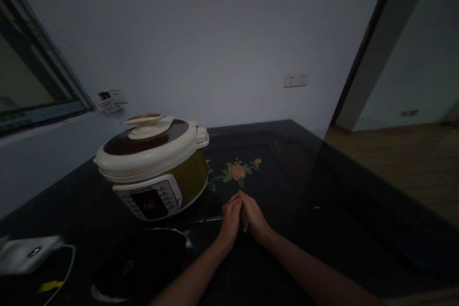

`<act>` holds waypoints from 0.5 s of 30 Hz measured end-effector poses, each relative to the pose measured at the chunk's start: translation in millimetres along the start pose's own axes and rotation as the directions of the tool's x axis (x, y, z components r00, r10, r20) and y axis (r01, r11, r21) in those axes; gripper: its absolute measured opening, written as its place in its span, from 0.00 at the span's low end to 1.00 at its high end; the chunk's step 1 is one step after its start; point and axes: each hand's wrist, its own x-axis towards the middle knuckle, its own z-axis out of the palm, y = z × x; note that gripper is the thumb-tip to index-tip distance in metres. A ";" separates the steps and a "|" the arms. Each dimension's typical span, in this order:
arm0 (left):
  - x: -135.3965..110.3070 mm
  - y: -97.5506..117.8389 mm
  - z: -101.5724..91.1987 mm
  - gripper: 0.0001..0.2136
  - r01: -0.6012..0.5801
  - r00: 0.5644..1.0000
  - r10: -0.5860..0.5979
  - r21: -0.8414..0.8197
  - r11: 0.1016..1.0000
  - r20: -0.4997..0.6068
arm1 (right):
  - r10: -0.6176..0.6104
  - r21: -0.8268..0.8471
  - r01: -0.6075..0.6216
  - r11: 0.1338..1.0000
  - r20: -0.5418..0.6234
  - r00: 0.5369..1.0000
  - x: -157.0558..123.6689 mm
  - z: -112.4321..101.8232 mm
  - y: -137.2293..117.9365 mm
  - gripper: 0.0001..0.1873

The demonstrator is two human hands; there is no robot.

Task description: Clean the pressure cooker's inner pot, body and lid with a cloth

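Note:
My left hand (231, 222) and my right hand (255, 216) are clasped together, fingertips meeting, over the dark glossy table (308, 244). Their fingers are closed against each other, and nothing shows between them; the palms are hidden. Just beyond the fingertips, an orange flower design (237, 172) with green leaves decorates the tabletop. To the left of my hands stands an electric pressure cooker (191, 172) with a cream rim, olive body, brown lid and front control panel. Its lid is on.
A round black object (143, 260) with a pale edge lies at the lower left, its kind unclear. Beside it are a white device (30, 254) with a cable and a yellow tag (50, 286). Wall sockets (295, 80) sit behind the table; wooden floor (401, 162) shows at the right.

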 end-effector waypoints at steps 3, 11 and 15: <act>-2.1 1.7 -0.1 0.19 -0.006 1.000 0.006 0.002 1.000 0.000 | 0.007 -0.006 -0.007 1.000 -0.006 1.000 0.6 0.3 0.8 0.36; 0.1 1.4 -1.3 0.19 -0.005 1.000 0.004 -0.006 1.000 -0.024 | -0.004 0.007 0.004 1.000 0.009 1.000 2.2 -1.1 5.0 0.35; -0.3 2.1 -0.3 0.19 -0.003 1.000 0.003 -0.014 1.000 -0.019 | 0.002 0.024 -0.002 1.000 0.010 1.000 2.2 -1.3 4.9 0.34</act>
